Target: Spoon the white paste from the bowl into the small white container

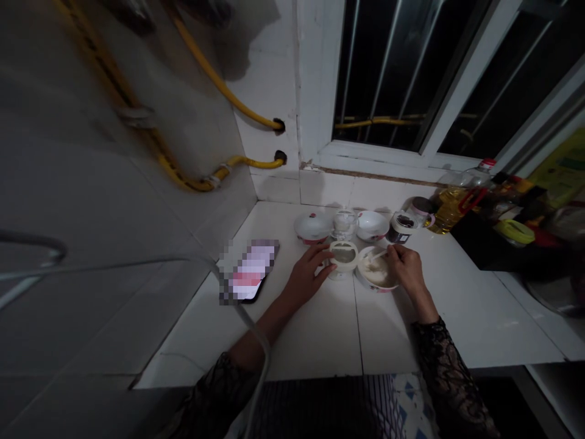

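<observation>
My left hand (311,274) has its fingers and thumb closed on the side of a clear container (343,257) with a whitish rim. A spoon (375,256) is pinched in my right hand (406,268), its other end down in a bowl (379,289). White, powdery or pasty stuff (375,272) lies in that bowl, beside the container. Just behind stand a white bowl (313,227) with red marks, a clear lidded jar (344,223) and another white bowl (372,226).
A lit phone (253,271) lies to the left on the tiled counter (315,341). A dark jar (401,227), an oil bottle (445,210) and a black box (484,244) of condiments stand right. A grey cable (262,347) crosses in front of my left arm. Yellow pipes (201,183) run along the wall.
</observation>
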Demonstrator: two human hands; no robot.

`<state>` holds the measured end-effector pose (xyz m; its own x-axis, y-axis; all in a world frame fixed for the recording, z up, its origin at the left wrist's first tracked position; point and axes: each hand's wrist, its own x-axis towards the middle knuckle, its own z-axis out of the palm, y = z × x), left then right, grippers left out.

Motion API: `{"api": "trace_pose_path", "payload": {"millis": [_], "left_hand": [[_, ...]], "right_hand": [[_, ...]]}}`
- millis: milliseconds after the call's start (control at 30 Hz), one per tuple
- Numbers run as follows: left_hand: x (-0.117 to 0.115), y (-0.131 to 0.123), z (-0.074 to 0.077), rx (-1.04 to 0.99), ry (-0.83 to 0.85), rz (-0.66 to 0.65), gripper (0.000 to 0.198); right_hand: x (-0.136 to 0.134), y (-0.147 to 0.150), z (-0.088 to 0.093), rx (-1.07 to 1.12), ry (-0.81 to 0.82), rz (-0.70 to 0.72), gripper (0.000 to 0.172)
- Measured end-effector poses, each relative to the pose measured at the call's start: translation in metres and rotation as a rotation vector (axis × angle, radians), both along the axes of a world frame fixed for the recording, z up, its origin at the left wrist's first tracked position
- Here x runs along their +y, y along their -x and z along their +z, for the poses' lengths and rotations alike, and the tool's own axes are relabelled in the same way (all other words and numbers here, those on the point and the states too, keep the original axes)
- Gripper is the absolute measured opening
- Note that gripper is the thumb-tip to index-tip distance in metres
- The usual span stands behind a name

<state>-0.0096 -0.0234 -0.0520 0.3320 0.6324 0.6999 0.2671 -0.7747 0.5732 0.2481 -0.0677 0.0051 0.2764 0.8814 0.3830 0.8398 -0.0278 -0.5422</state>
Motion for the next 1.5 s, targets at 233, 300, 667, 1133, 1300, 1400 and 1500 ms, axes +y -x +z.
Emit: {"api": "trace_pose_path", "payload": {"millis": [233,300,667,1133,1300,1400,1500], "left_hand": [[0.0,0.0,0.001,-0.017,-0.01,-0.006,0.016],[0.0,0.0,0.001,-0.012,-0.005,-0.007,0.016],[0.0,0.0,0.0,-0.006,0.0,-0.009,0.017],[0.0,0.0,0.001,-0.012,0.001,-0.002,0.016],[0.0,0.0,0.001,0.0,-0.002,-0.013,0.016],[0.0,0.0,0.001,-0.001,0.011,-0.002,0.016],[0.0,0.0,0.001,0.001,0.02,-0.002,0.017]], "right_hand": [[-0.001,-0.001,0.002,0.112,-0.015,0.035,0.041],[-0.001,0.0,0.003,0.133,-0.027,0.011,0.041],[0.0,-0.009,0.004,0.384,-0.041,-0.137,0.035],[-0.001,0.03,0.011,0.513,-0.228,0.076,0.046],[-0.013,0.054,0.011,-0.064,-0.232,0.463,0.038],[-0.015,0.045,0.013,-0.032,-0.282,0.394,0.039],[-0.015,0.022,0.016,0.146,-0.316,0.154,0.043]]}}
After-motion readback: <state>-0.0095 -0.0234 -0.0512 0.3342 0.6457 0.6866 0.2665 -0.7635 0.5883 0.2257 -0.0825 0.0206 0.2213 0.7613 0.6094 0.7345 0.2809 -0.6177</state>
